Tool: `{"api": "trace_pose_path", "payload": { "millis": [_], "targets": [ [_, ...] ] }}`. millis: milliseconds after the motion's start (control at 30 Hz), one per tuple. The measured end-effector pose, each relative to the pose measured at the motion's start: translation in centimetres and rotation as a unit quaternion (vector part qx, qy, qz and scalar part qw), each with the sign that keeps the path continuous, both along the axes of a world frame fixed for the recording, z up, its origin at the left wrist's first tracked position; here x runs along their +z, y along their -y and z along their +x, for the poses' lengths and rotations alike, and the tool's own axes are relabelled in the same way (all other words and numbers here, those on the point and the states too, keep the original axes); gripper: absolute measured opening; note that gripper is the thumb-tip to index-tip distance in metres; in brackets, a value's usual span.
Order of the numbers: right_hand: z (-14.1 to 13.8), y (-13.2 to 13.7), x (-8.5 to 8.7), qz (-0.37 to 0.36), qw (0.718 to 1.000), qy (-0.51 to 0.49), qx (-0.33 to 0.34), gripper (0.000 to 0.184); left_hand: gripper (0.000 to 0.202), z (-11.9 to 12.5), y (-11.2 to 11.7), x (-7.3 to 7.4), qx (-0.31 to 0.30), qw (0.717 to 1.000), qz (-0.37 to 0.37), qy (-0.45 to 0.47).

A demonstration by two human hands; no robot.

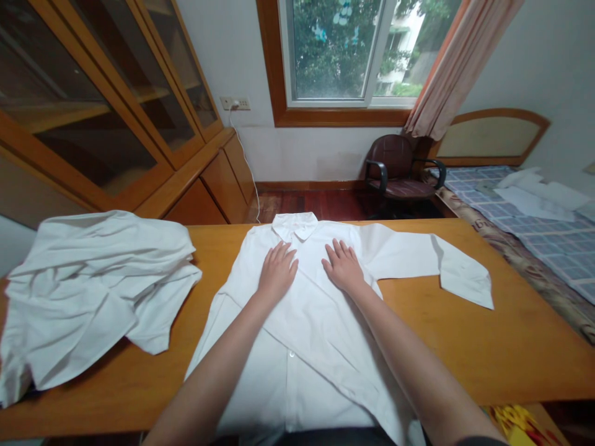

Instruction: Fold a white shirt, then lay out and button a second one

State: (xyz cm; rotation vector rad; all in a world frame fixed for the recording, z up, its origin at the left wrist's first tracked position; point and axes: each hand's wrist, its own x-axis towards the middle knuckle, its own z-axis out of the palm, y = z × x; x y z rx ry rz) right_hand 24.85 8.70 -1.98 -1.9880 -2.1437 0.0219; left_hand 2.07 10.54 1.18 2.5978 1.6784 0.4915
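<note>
A white button-up shirt [320, 322] lies spread front side up on the wooden table, its collar at the far edge. One sleeve is folded diagonally across the front. The other sleeve [409, 254] stretches out to the right, with its cuff end bent toward me. My left hand [279, 269] rests flat on the chest left of the collar, fingers spread. On the other side of the chest my right hand [343, 265] also lies flat with fingers apart. Neither hand grips the cloth. My forearms cover parts of the shirt's lower body.
A heap of white garments [93, 291] sits on the left end of the wooden table [520, 353]. Beyond the table are a glass-door cabinet [186, 167], an armchair [395, 167] and a window. A bed [534, 217] with white items on it stands at the right.
</note>
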Motion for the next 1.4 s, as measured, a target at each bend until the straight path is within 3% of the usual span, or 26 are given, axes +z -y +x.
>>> {"api": "trace_pose_path", "payload": {
  "millis": [100,200,400,633,933,1067,1167,1267,1400],
  "targets": [
    [0.3,-0.6,0.2,-0.008,1.0,-0.01,0.01,0.056,0.046,-1.5,2.8,-1.1,0.0,0.999,-0.031,-0.041],
    [0.9,-0.9,0.7,-0.024,0.998,-0.033,0.039,0.052,0.052,-3.1,3.9,-2.2,0.009,0.997,-0.045,-0.064],
    [3.1,1.7,1.5,0.018,0.993,-0.072,0.091,0.047,0.055,-4.9,3.0,-2.6,0.012,0.996,-0.046,-0.074],
    [6.0,7.2,-0.3,0.003,0.998,-0.003,0.068,0.056,0.057,-5.7,1.5,-2.4,0.004,0.995,-0.065,-0.078],
    [9.6,7.3,-0.3,0.032,0.999,0.013,0.005,0.049,0.059,-6.1,1.2,-2.7,0.011,0.994,-0.071,-0.081],
    [12.6,7.8,0.5,0.094,0.993,-0.002,-0.069,0.042,0.059,-6.1,1.0,-2.8,0.012,0.994,-0.065,-0.081],
    [15.3,8.7,1.5,0.121,0.974,0.025,-0.189,0.038,0.058,-6.1,0.9,-2.7,0.015,0.994,-0.061,-0.084],
    [17.2,9.7,2.5,0.101,0.946,0.073,-0.298,0.04,0.058,-5.9,0.8,-2.5,0.021,0.994,-0.068,-0.087],
    [18.5,10.7,3.1,0.049,0.92,0.109,-0.374,0.047,0.059,-5.7,0.9,-2.1,0.026,0.993,-0.081,-0.086]
  ]
}}
